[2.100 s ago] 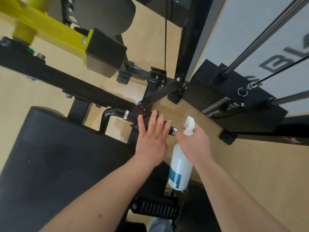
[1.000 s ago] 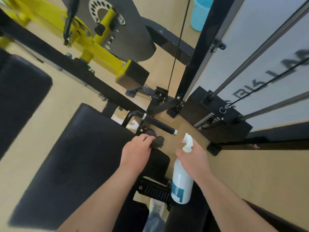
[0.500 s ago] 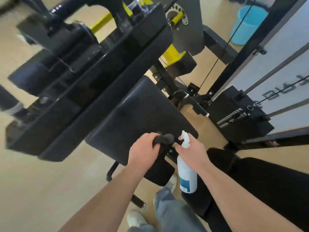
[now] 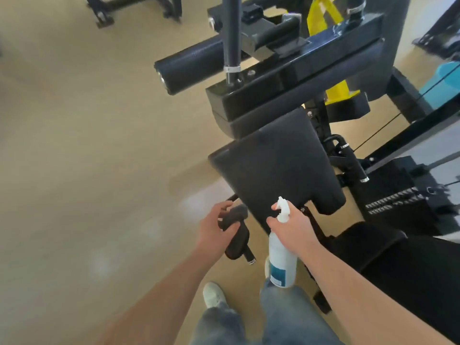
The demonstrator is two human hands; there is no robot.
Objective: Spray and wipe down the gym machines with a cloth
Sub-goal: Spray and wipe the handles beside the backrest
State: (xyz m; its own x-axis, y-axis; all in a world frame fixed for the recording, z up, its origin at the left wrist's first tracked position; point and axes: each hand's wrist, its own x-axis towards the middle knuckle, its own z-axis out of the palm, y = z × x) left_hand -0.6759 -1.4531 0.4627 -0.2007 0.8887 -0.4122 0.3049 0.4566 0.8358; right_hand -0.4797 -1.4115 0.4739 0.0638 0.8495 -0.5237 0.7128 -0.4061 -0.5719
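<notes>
Head view, looking down past both forearms at a black gym machine.

Left hand (image 4: 213, 228): fingers curled round a bunched dark cloth (image 4: 235, 216), pinching it against the palm. The cloth is off the surface, held just beside the near left corner of the seat pad (image 4: 273, 165). Probably carried ready, not wiping at this moment.

Right hand (image 4: 295, 229): wrapped round the neck of the white spray bottle (image 4: 282, 260). The forefinger is up by the trigger and the nozzle points forward over the near edge of the seat pad. The bottle body hangs below the fist, roughly upright, with its blue label facing the camera. This grip suits a one-handed squeeze and leaves the other hand free for the cloth.

Below the left hand is a dark side handle (image 4: 240, 246) with a bright end cap. Cannot tell whether the cloth or the hand touches it.

Beyond the seat pad:
- A thick padded block on the frame.
- A round roller pad (image 4: 189, 63) sticking out to the left.
- A yellow frame piece (image 4: 334, 92) behind.

Weight stack (image 4: 398, 192) to the right, with a cable running up from it. A blue bucket (image 4: 441, 83) is at the far right edge, well apart from the hands.

The tan floor (image 4: 74, 145) shows pale glare patches. One white shoe (image 4: 211, 293) and jeans are at the bottom of the view.

Judgement: the person is between surfaces, and the seat pad looks like the next target. No wet sheen can be made out on it, so it likely needs a spray first, then the cloth.

Risk: overspray drifting onto the floor by the feet.
</notes>
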